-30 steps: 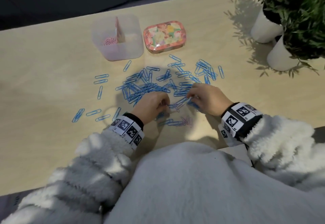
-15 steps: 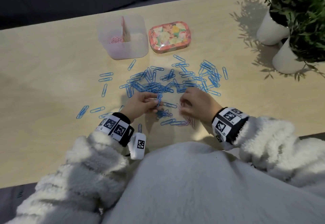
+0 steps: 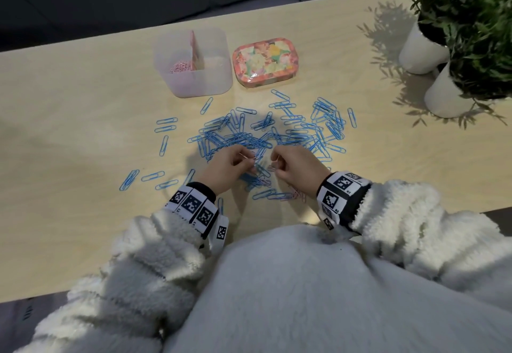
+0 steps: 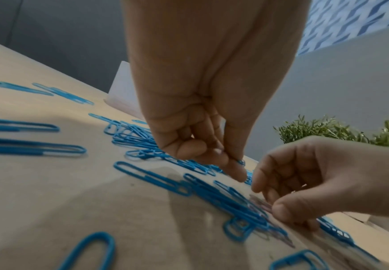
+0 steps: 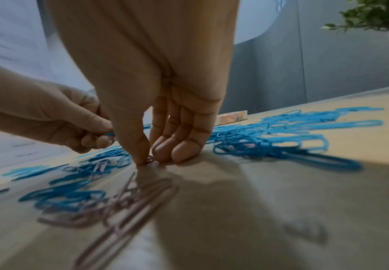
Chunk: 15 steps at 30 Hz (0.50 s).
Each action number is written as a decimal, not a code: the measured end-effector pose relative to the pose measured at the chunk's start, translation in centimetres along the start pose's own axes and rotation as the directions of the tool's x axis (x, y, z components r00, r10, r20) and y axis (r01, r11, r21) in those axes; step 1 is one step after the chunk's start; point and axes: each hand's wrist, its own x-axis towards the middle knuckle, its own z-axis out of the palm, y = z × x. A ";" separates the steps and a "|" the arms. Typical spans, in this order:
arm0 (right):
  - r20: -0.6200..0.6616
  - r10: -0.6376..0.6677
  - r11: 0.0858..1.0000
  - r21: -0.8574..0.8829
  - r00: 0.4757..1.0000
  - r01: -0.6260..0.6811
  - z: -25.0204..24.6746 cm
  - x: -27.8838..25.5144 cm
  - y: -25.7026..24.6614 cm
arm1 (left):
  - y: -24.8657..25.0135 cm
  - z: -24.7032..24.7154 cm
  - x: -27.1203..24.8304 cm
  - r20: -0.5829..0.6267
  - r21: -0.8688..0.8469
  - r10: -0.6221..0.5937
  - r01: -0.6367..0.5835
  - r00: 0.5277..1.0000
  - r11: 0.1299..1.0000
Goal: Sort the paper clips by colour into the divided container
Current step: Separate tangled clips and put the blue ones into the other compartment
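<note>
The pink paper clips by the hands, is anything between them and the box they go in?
Yes. The heap of blue wire paper clips lies on the wooden table between the small pink paper clips near the right hand and the clear divided plastic container. It lies flat, so lifting over looks easy.

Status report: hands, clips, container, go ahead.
Left hand pinching blue clip. Right hand pinching pink clip on table. Container: pink in left half only. Blue clips scattered.

Floral tin [image 3: 264,61], 2 potted plants [image 3: 468,20] on table [image 3: 69,131].
</note>
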 end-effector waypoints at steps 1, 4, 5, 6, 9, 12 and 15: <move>0.006 0.012 1.000 0.009 1.000 -0.012 0.0 0.2 -0.1 | 0.0 0.0 0.0 -0.027 0.036 0.007 -0.006 1.000 0.999; 0.071 0.055 0.998 0.011 0.996 -0.056 -0.1 0.7 -0.5 | 0.0 -0.3 -0.1 -0.071 0.063 0.030 -0.026 0.997 0.998; 0.098 0.069 0.998 0.004 0.993 -0.070 -0.2 0.8 -0.7 | -0.1 -0.4 -0.2 -0.069 0.058 0.039 -0.035 0.997 0.998; 0.118 0.075 0.997 -0.011 0.990 -0.075 -0.3 0.9 -0.9 | -0.2 -0.5 -0.2 -0.066 0.069 0.051 -0.046 0.997 0.997; 0.143 0.028 0.996 -0.083 0.989 -0.016 -0.5 1.0 -1.2 | -0.5 -0.8 -0.2 -0.055 0.150 0.076 -0.067 0.996 0.986; 0.137 -0.052 0.981 -0.180 0.989 0.077 -0.3 0.8 -1.3 | -0.5 -0.9 -0.2 -0.049 0.155 0.088 -0.079 0.995 0.985; 0.048 -0.055 0.996 -0.062 0.997 0.058 -0.2 0.8 -0.3 | -0.2 -1.0 -0.1 -0.103 0.136 0.116 -0.102 0.988 0.986</move>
